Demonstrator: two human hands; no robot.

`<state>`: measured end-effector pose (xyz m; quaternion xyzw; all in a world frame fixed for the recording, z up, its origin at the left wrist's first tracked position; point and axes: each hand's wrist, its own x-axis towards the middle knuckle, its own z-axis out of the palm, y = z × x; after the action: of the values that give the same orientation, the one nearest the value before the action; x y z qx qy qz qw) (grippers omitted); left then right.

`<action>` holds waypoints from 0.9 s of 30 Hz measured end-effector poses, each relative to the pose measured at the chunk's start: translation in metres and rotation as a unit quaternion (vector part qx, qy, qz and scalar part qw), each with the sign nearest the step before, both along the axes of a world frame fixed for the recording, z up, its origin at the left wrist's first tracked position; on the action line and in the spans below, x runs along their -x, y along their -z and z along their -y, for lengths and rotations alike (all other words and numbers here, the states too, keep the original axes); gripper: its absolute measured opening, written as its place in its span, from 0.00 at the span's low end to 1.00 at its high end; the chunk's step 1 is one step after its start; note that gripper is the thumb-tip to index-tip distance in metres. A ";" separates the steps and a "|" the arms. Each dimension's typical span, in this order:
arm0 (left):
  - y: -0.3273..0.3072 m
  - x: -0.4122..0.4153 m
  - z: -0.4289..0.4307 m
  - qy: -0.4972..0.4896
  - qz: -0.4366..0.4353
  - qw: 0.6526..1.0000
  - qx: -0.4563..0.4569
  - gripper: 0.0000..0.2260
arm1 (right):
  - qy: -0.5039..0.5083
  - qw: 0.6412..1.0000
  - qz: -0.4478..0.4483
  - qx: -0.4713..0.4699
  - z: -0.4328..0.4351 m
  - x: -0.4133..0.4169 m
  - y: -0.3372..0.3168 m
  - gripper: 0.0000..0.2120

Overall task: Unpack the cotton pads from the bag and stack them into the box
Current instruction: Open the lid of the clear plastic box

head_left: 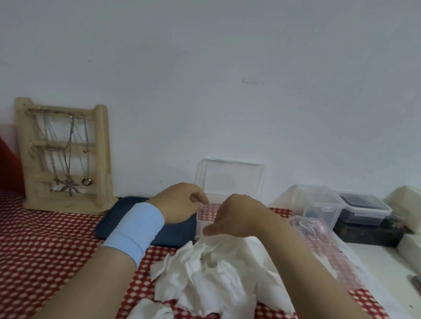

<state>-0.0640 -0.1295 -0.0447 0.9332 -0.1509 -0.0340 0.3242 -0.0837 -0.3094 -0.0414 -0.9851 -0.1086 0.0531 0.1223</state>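
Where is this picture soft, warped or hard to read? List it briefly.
Head view: soft, flat light, only faint shadows; head view: wide-angle bending seems to lean the wooden jewellery stand; head view: the clear plastic box nearly vanishes against the white wall; head view: the white cotton pad pile is washed out.

Both bare forearms reach up toward the clear box (230,178). The left hand (180,204), with a pale blue band (134,229) round its wrist, sits at the box's left wall, back up, fingers curled in toward the box. The right hand (237,215) hangs before the box's right half, wrist bent, thumb pointing down-left and fingers hidden. The 2 hands are near each other but apart. Whether either holds anything cannot be told.
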 end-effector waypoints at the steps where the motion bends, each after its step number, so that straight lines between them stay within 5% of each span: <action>1: 0.002 0.003 -0.002 0.001 -0.001 1.000 0.011 0.09 | -0.009 1.000 -0.007 -0.006 -0.002 -0.001 0.003 0.18; 11: 0.015 0.014 -0.008 0.019 -0.058 0.977 0.204 0.06 | -0.016 0.939 0.006 -0.344 0.010 -0.002 0.005 0.05; 20: 0.019 0.005 -0.013 -0.023 -0.094 0.931 0.352 0.02 | -0.021 0.897 -0.048 -0.438 0.006 -0.001 0.002 0.09; 27: 0.019 0.004 -0.014 -0.015 -0.138 0.919 0.368 0.08 | 0.043 0.851 -0.039 -0.522 0.005 -0.011 0.009 0.06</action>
<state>-0.0685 -0.1158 -0.0642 0.7360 -0.0928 -0.0993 0.6632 -0.0726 -0.3144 -0.0509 -0.7774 -0.0731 0.0219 0.6244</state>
